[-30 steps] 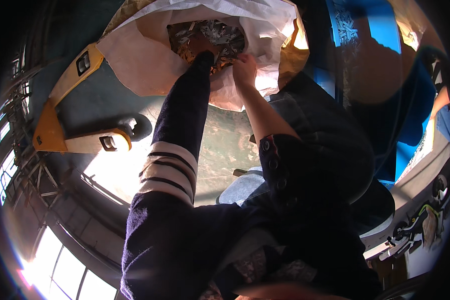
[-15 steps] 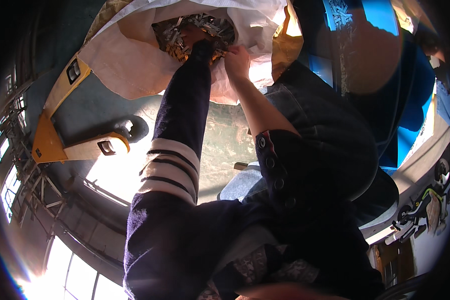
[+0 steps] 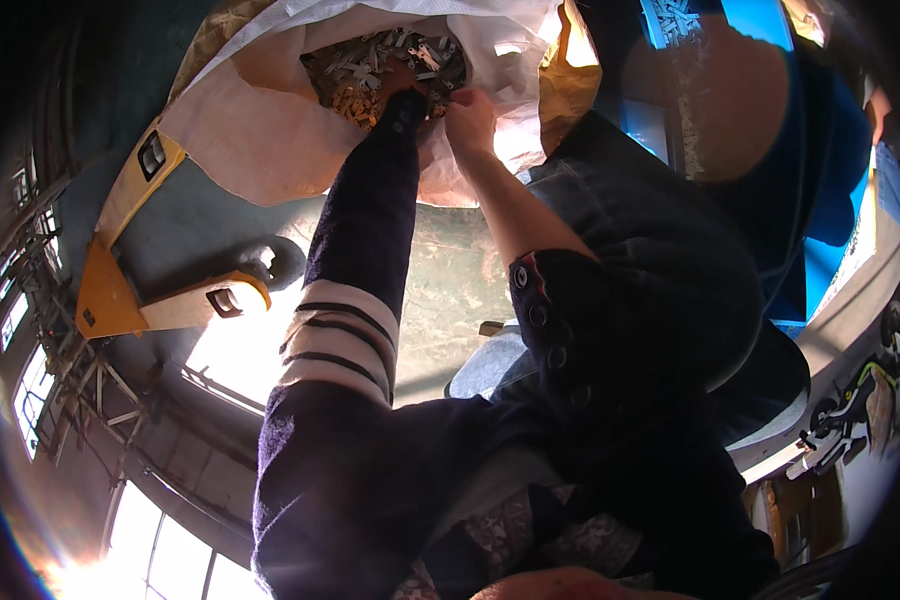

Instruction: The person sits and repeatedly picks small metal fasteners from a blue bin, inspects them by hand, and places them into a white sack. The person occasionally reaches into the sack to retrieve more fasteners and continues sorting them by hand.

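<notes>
A large sack (image 3: 260, 150) with a white lining and brown outside gapes at the top of the view. Down inside it lies a heap of small silvery metal pieces (image 3: 365, 60), with some golden-lit ones at the near left. My left hand (image 3: 400, 78) reaches into this heap; it is in shadow and its fingers are not clear. On the near right side of the opening, my right hand (image 3: 470, 118) is closed with fingers pinched on the sack's rim.
A yellow pallet jack fork frame (image 3: 110, 290) stands on the floor to the left. At the right is a blue bin (image 3: 835, 210), with more metal pieces (image 3: 675, 22) at a blue container's far end. My bent knee (image 3: 660, 240) is beside the sack.
The view has shifted slightly. My left hand stays in the metal pieces with a small movement, and my right hand keeps its hold on the sack's rim.
</notes>
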{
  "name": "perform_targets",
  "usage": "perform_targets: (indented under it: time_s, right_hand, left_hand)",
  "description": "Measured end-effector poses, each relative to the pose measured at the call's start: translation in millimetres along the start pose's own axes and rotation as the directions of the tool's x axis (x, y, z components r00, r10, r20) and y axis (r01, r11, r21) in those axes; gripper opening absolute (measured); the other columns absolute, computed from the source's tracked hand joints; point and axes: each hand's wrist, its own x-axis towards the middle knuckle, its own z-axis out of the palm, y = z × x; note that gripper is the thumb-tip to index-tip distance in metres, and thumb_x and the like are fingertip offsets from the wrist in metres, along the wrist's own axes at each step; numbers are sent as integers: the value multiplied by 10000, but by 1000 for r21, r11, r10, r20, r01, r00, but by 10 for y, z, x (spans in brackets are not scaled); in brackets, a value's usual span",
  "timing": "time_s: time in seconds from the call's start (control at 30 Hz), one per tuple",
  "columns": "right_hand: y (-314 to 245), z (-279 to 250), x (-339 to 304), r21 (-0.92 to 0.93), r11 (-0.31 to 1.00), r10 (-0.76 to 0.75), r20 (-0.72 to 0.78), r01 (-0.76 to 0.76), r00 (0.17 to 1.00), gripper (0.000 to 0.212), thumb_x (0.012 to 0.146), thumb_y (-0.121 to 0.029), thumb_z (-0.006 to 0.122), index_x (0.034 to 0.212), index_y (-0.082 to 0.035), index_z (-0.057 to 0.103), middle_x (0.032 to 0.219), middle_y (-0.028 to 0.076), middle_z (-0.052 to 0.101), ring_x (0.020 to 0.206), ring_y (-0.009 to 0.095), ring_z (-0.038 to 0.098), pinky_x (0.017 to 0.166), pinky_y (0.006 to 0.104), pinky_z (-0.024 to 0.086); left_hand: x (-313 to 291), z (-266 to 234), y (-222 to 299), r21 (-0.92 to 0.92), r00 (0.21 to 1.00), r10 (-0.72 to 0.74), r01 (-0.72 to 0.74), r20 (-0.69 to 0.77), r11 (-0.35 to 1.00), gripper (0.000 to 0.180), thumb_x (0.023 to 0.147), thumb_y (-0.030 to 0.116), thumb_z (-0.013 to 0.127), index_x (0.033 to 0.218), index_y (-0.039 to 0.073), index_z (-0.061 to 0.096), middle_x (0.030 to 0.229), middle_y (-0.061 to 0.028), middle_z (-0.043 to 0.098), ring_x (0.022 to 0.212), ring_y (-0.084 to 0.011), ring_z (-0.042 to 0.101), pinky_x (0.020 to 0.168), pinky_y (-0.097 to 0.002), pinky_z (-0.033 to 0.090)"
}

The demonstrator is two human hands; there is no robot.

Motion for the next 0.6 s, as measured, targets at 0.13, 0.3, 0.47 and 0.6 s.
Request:
perform_targets:
  time_s: [0.13, 0.3, 0.47, 0.6]
  right_hand:
    - [20, 12, 15, 54, 998, -17, -18, 18, 1000, 220, 611, -26, 448, 798, 39, 546, 803, 207, 560, 822, 339, 523, 747, 372, 403]
    - [53, 12, 13, 7, 998, -69, -11, 69, 998, 217, 622, -32, 450, 802, 33, 553, 819, 209, 565, 824, 341, 530, 745, 376, 408]
    - [64, 50, 19, -30, 999, -23, 2, 23, 1000, 217, 657, -57, 478, 838, -6, 588, 861, 165, 587, 845, 288, 554, 754, 337, 423]
    - [152, 95, -28, -100, 979, -180, 9, 180, 984, 177, 664, -60, 514, 812, -24, 603, 863, 141, 586, 841, 272, 557, 744, 326, 431]
  left_hand:
    - [107, 64, -56, -7, 998, 48, -48, 40, 999, 698, 677, 331, 628, 1213, 35, 291, 1083, -183, 481, 966, -334, 509, 744, -466, 431]
    - [71, 6, -226, -128, 985, 136, -123, 104, 984, 582, 728, 344, 590, 1172, 53, 350, 1060, -188, 526, 938, -332, 531, 768, -455, 433]
    - [-96, -308, -310, -284, 954, 298, -281, 18, 917, 561, 727, 266, 601, 1176, 63, 333, 971, -221, 547, 856, -363, 549, 724, -435, 453]
    - [-264, -666, -335, -374, 939, 343, -318, 0, 871, 544, 709, 187, 597, 1150, 87, 296, 909, -248, 538, 808, -403, 536, 655, -460, 429]
